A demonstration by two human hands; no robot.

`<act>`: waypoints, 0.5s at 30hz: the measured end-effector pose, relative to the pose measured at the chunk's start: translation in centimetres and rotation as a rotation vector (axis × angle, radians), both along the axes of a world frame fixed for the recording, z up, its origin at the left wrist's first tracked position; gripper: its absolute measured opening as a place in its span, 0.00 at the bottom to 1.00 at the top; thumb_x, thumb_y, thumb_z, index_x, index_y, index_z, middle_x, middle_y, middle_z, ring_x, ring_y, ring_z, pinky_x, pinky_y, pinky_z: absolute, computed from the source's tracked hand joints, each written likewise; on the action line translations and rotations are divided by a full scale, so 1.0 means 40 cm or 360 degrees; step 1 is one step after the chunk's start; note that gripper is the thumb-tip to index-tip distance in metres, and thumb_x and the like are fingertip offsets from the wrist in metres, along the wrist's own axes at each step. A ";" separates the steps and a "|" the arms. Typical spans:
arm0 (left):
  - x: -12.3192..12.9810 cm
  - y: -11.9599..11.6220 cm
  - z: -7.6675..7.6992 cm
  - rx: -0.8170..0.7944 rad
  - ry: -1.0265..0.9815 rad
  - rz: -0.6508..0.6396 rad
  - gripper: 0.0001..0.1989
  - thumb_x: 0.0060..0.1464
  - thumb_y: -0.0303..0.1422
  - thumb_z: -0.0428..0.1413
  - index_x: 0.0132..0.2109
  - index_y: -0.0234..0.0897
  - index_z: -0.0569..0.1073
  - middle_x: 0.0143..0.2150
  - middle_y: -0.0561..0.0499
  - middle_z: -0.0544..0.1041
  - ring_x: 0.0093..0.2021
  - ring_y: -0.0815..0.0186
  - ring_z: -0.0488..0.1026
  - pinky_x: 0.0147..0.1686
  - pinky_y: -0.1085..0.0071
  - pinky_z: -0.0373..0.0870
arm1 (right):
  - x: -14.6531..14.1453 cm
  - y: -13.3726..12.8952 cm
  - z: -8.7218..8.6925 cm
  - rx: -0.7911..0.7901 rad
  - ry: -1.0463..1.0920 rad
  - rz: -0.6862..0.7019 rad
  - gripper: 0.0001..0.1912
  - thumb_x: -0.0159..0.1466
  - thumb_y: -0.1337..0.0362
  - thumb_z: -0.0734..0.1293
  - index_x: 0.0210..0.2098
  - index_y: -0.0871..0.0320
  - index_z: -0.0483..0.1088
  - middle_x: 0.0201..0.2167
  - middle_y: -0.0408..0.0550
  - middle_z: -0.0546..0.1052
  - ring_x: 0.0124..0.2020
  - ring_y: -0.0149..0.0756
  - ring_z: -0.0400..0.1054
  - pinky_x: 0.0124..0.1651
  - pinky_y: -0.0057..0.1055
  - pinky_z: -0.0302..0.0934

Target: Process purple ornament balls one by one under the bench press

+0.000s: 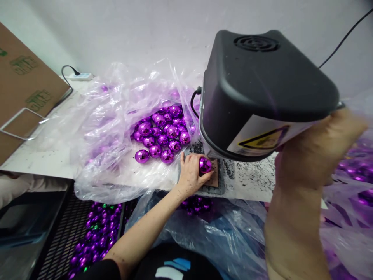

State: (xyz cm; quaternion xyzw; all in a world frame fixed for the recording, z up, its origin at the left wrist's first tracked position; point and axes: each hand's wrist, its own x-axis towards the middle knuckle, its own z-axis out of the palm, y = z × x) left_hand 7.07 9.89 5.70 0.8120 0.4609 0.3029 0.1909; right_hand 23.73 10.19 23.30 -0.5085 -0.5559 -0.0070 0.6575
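Note:
My left hand [190, 170] pinches a shiny purple faceted ball [205, 165] between thumb and fingers. The ball rests over a small brown plate [213, 179] on the grey base below a black machine head [268, 85]. The machine has a round vent on top and a yellow warning label; its working end is hidden. My right hand [339, 134] is raised against the machine's right side, blurred by motion. Its fingers are hidden, so its grip does not show. Left of the base, several more purple balls [159, 134] lie at the mouth of a clear plastic bag [101, 132].
A cardboard box [26, 85] stands at the left, near a power strip [81, 76]. Dark specks litter the white tabletop [253, 177]. Below the edge, a black crate [55, 237] stands beside many purple balls [96, 237]. More bagged purple pieces [357, 167] lie at right.

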 end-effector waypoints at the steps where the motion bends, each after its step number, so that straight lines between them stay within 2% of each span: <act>1: 0.000 0.000 0.000 0.0001 -0.0003 -0.0004 0.20 0.55 0.41 0.62 0.51 0.39 0.68 0.53 0.44 0.74 0.59 0.52 0.66 0.67 0.44 0.46 | -0.008 -0.014 -0.009 0.0051 -0.0034 -0.0063 0.24 0.68 0.56 0.59 0.22 0.67 0.60 0.19 0.39 0.60 0.22 0.13 0.55 0.28 0.18 0.49; 5: 0.000 0.000 -0.002 -0.0001 -0.0006 -0.0016 0.20 0.56 0.40 0.61 0.52 0.39 0.68 0.53 0.44 0.74 0.59 0.52 0.66 0.68 0.45 0.46 | -0.032 -0.075 -0.069 0.0291 -0.0192 -0.0328 0.17 0.67 0.63 0.60 0.24 0.66 0.66 0.20 0.41 0.64 0.21 0.15 0.58 0.26 0.21 0.47; 10: 0.001 -0.001 -0.005 0.0013 0.0001 -0.0013 0.21 0.56 0.39 0.61 0.53 0.38 0.67 0.54 0.44 0.73 0.60 0.52 0.65 0.68 0.44 0.46 | -0.031 -0.118 -0.132 0.0270 -0.0213 -0.0173 0.11 0.63 0.66 0.61 0.28 0.64 0.70 0.17 0.41 0.63 0.19 0.21 0.60 0.21 0.22 0.50; 15: 0.001 -0.005 -0.007 -0.0022 -0.0001 0.0007 0.21 0.56 0.39 0.61 0.53 0.39 0.67 0.54 0.45 0.74 0.59 0.52 0.67 0.68 0.45 0.46 | -0.027 -0.126 -0.161 0.0216 -0.0193 -0.0278 0.09 0.62 0.66 0.61 0.29 0.61 0.72 0.22 0.42 0.69 0.21 0.21 0.63 0.24 0.23 0.53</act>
